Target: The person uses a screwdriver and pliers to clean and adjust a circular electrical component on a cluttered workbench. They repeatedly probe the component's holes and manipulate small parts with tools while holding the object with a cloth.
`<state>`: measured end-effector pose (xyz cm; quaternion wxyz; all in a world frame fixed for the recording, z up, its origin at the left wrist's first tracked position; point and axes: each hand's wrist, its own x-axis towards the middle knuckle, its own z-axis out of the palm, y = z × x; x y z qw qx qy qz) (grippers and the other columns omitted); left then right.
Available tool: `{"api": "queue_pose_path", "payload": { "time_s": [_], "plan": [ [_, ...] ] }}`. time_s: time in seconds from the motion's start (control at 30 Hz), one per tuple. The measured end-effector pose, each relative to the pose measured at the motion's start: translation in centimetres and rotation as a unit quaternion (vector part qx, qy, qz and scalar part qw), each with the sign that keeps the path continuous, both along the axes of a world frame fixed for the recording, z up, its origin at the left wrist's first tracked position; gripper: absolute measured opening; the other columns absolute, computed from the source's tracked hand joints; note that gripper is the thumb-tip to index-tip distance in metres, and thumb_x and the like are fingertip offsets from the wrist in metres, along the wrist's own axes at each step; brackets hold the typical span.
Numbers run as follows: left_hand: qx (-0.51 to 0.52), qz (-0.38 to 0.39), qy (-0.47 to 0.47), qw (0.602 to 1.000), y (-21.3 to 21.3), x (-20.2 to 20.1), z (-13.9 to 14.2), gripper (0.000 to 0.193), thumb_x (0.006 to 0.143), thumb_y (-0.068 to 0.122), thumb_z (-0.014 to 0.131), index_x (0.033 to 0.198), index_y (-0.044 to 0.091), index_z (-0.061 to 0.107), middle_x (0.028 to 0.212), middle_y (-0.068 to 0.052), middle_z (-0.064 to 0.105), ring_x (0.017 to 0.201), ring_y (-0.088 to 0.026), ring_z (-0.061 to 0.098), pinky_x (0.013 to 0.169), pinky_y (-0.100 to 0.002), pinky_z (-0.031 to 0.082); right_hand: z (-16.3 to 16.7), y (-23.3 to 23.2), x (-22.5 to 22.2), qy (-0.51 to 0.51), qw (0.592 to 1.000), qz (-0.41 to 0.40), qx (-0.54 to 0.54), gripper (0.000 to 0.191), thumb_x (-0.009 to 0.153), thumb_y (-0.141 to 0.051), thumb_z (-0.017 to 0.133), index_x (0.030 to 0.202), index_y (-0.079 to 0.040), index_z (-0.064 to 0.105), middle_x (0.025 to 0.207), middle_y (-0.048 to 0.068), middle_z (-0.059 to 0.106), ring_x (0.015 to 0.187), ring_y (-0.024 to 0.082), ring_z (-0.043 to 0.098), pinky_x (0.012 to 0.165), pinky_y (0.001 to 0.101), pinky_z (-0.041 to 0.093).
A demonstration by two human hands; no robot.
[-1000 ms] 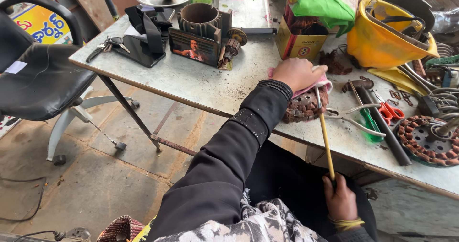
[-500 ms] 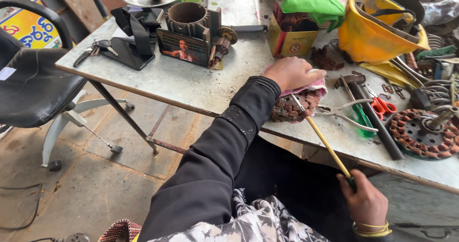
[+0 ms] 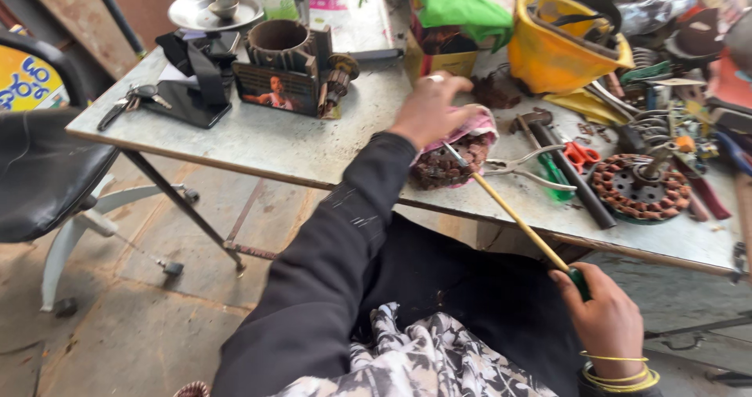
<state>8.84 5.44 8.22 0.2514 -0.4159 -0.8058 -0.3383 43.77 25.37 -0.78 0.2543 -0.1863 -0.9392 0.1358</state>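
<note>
Left hand (image 3: pixel 429 108) is pressed down flat, fingers spread, on a pink cloth (image 3: pixel 475 124) that covers the wound copper coil piece (image 3: pixel 445 163), which sits at the near edge of the worktop (image 3: pixel 282 142). So it's pinning, not really gripping. Right hand (image 3: pixel 605 319) is down by my lap, fingers wrapped tight round the green handle of a long yellow rod tool (image 3: pixel 517 218), and its metal tip is poking in at the coil just under the cloth.

Handling-wise imo: the coil piece looks heavy and stiff, iron core w/ copper windings, so it won't slide much, but the wire itself prob scratches or nicks easily. Best held from the top thru the cloth or by the outer rim, not by the windings. The rod is thin and light, might flex a bit; grip is at the far end so the tip is wobbly.

Other stuff nearby: pliers (image 3: pixel 523 166) just right of the coil, another round stator (image 3: pixel 638 189) further right, yellow bucket (image 3: pixel 558 48) at the back.
</note>
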Motion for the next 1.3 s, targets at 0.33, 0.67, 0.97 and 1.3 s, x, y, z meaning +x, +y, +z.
{"api": "queue_pose_path", "payload": {
  "time_s": [0.33,0.67,0.97,1.3],
  "plan": [
    [0.034,0.027,-0.143,0.989,-8.9,5.2,-2.1,0.037,0.088,0.043,0.075,0.097,0.007,0.075,0.094,-0.014,0.070,0.081,-0.028,0.071,0.077,-0.038,0.056,0.0,-0.7,0.0,-0.016,0.999,0.011,-0.027,0.039,0.094,-0.049,0.065,0.108,-0.013,0.071,0.089,0.013,0.072,0.083,0.038,0.069,0.068,0.0457,0.054],
    [0.279,-0.051,-0.257,0.924,-7.5,1.0,-0.3,0.044,0.109,0.043,0.055,0.089,0.003,0.061,0.076,-0.004,0.057,0.071,-0.012,0.053,0.062,-0.029,0.046,-1.2,-1.6,-0.2,-0.068,0.996,-0.004,-0.058,0.039,0.095,-0.050,0.060,0.116,-0.018,0.069,0.082,0.016,0.073,0.081,0.042,0.070,0.068,0.0492,0.054],
    [0.019,0.035,-0.243,0.969,-11.4,5.5,1.4,0.043,0.100,0.045,0.054,0.082,0.010,0.070,0.072,-0.002,0.070,0.063,-0.013,0.065,0.061,-0.033,0.049,-1.0,-1.3,-0.4,-0.067,0.993,0.016,-0.095,0.037,0.094,-0.048,0.061,0.113,-0.016,0.068,0.081,0.016,0.073,0.080,0.042,0.069,0.066,0.0491,0.054],
    [-0.076,0.011,-0.063,0.995,-8.4,5.8,3.9,0.040,0.093,0.049,0.066,0.096,0.009,0.073,0.091,-0.011,0.073,0.085,-0.030,0.071,0.073,-0.043,0.053,-1.3,-1.0,-0.7,-0.084,0.992,0.015,-0.093,0.038,0.094,-0.048,0.062,0.115,-0.017,0.068,0.078,0.017,0.071,0.079,0.042,0.069,0.066,0.0487,0.054]
  ]
}}
